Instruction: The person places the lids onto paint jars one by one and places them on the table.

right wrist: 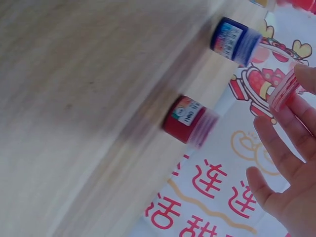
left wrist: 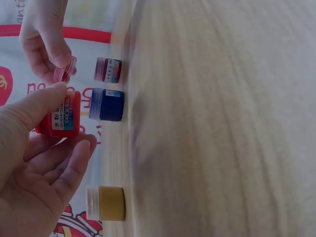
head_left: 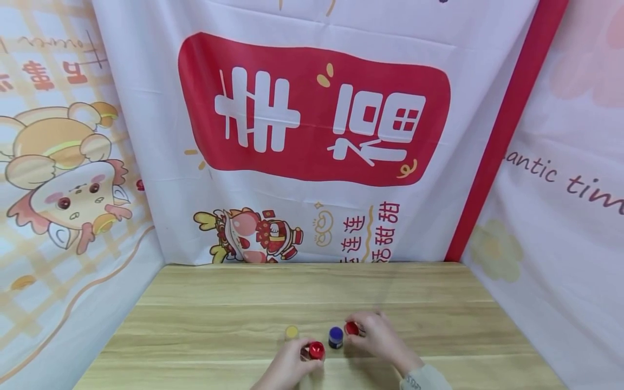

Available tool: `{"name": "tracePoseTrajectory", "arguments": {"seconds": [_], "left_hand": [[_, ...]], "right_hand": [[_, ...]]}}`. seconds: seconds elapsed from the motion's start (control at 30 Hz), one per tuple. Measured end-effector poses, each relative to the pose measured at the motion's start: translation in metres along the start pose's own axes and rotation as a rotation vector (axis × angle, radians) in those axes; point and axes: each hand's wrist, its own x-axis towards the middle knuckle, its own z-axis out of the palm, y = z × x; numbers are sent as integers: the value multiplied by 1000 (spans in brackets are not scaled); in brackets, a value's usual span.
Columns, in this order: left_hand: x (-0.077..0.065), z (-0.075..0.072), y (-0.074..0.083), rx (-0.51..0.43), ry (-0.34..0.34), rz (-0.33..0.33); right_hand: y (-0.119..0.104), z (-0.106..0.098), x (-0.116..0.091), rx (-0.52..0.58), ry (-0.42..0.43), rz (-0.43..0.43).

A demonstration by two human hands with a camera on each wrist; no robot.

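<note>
My left hand holds a small red paint jar between thumb and fingers, just off the table. Glossy red shows at its uncovered top in the head view. To its right, my right hand pinches a reddish screw cap by its edge, other fingers spread. Between the hands a blue paint jar stands capped on the table. A dark red paint jar, also capped, is near my right hand, mostly hidden by it in the head view. Behind my left hand stands a yellow paint jar with a cap.
The wood-grain table reaches back to a white cloth with red printing. Printed cloths also hang along the left side and the right side.
</note>
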Motion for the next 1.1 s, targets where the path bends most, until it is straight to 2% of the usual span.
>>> {"name": "tracePoseTrajectory", "arguments": {"seconds": [0.27, 0.53, 0.7, 1.1], "left_hand": [[4, -8, 7, 16, 50, 10], [8, -14, 14, 26, 54, 53], [10, -15, 16, 38, 71, 79], [13, -18, 25, 51, 65, 45]], "right_hand": [[-6, -5, 4, 87, 19, -44], [-15, -10, 8, 179, 0, -52], [-20, -12, 9, 201, 38, -98], [-30, -13, 13, 286, 87, -173]]}}
